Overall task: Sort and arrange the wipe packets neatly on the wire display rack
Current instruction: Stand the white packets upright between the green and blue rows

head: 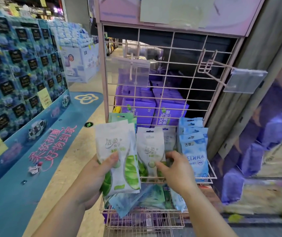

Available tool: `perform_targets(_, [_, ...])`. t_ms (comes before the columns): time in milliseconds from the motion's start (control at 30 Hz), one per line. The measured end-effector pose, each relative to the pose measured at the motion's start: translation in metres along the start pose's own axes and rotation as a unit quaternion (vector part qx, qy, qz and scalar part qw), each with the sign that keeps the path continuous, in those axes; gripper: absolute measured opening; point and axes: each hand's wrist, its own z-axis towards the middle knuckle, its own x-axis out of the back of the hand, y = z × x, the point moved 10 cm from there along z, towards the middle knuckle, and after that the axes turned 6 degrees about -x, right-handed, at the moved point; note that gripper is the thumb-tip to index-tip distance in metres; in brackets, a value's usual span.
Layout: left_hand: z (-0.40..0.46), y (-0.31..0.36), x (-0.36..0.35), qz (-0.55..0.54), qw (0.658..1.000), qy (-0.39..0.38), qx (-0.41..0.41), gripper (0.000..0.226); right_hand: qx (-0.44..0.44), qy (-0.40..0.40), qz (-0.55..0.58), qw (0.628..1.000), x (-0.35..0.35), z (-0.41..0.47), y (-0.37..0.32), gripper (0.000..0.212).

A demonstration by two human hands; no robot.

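Observation:
A pink wire display rack [155, 103] stands in front of me. My left hand [94, 178] is shut on a small stack of white-and-green wipe packets [118, 146], held upright just left of the rack's middle basket. My right hand [174, 168] reaches into that basket, with fingers pinching the lower part of a white-and-green packet [151, 149] that stands in a row. Light blue packets [194, 151] stand to the right of it. Teal and blue packets [136, 197] lie jumbled in the lower basket, partly hidden by my hands.
Large purple wipe packs [154, 108] sit behind the wire grid. Two pegs with clear label holders [244, 79] jut from the grid. A blue product display [17, 69] stands on the left, with a blue floor sticker [39, 151] beside it. Purple goods [265, 134] stand on the right.

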Motion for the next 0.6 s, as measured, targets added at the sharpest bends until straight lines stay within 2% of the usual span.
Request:
perform_targets(100, [0.004, 0.000, -0.012, -0.007, 1.000, -0.030, 0.008, 0.045, -0.006, -0.052, 0.035, 0.998, -0.002, 0.000, -0.007, 0.022])
perform_targets(200, [0.009, -0.002, -0.016, -0.012, 0.999, -0.033, 0.015, 0.045, -0.008, -0.075, 0.015, 0.997, -0.008, 0.004, -0.007, 0.026])
perform_targets(333, [0.014, -0.009, -0.021, -0.009, 0.999, -0.038, 0.031, 0.044, -0.020, -0.164, 0.097, 0.981, -0.017, 0.008, -0.008, 0.064])
perform_targets(400, [0.015, -0.010, -0.024, -0.017, 0.998, -0.041, 0.033, 0.041, -0.010, -0.189, 0.090, 0.978, -0.020, 0.009, -0.011, 0.074])
perform_targets(467, [0.015, -0.010, -0.026, -0.028, 0.998, -0.045, 0.035, 0.042, 0.002, -0.169, 0.096, 0.981, -0.017, 0.013, -0.011, 0.062])
perform_targets(600, [0.015, -0.004, -0.034, -0.063, 0.996, -0.058, 0.035, 0.048, 0.036, -0.095, 0.195, 0.976, 0.001, 0.022, -0.020, 0.027])
